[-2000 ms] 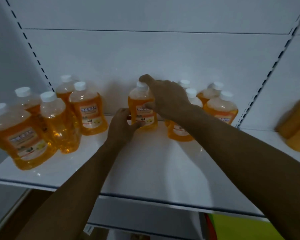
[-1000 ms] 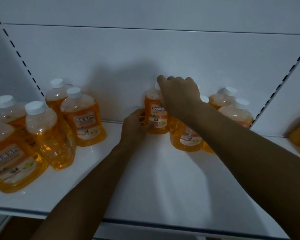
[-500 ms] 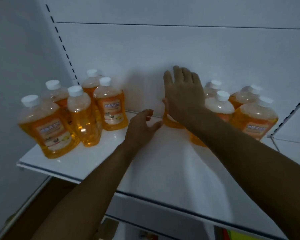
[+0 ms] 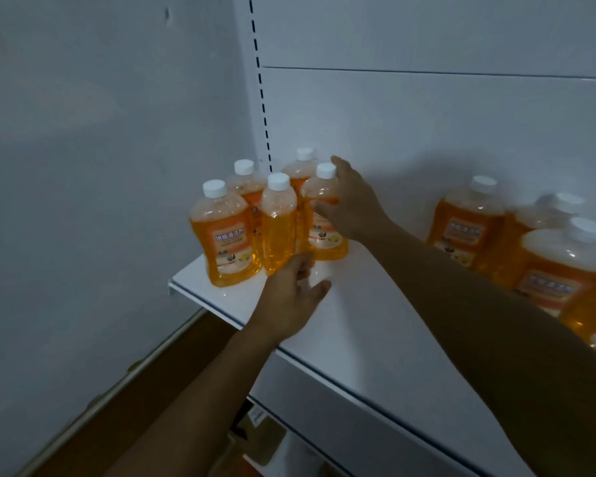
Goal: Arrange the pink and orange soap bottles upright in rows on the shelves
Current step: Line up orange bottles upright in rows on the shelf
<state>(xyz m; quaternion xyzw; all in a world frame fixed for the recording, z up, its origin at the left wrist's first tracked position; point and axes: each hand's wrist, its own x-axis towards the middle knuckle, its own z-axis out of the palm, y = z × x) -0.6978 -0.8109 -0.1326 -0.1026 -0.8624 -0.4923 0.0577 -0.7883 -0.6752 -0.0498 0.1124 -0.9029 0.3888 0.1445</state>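
Several orange soap bottles with white caps stand upright in a tight cluster at the left end of the white shelf [image 4: 375,325]. My right hand [image 4: 353,206] grips the rightmost bottle of that cluster [image 4: 324,242], thumb across its front and fingers up by its neck. My left hand [image 4: 291,299] hovers low with relaxed fingers, its fingertips at the base of a bottle turned side-on [image 4: 277,225]. The front left bottle [image 4: 224,242] shows its label. A second group of orange bottles [image 4: 472,222] stands at the right. No pink bottles are in sight.
A grey wall closes off the shelf's left end. The slotted upright [image 4: 260,91] and white back panel run behind the bottles. Bare shelf lies between the two groups. A lower shelf and brown floor show below the front edge.
Both hands left the bottle beside the right group and moved left to the left cluster. My right hand now grips a bottle there. The view swung left.
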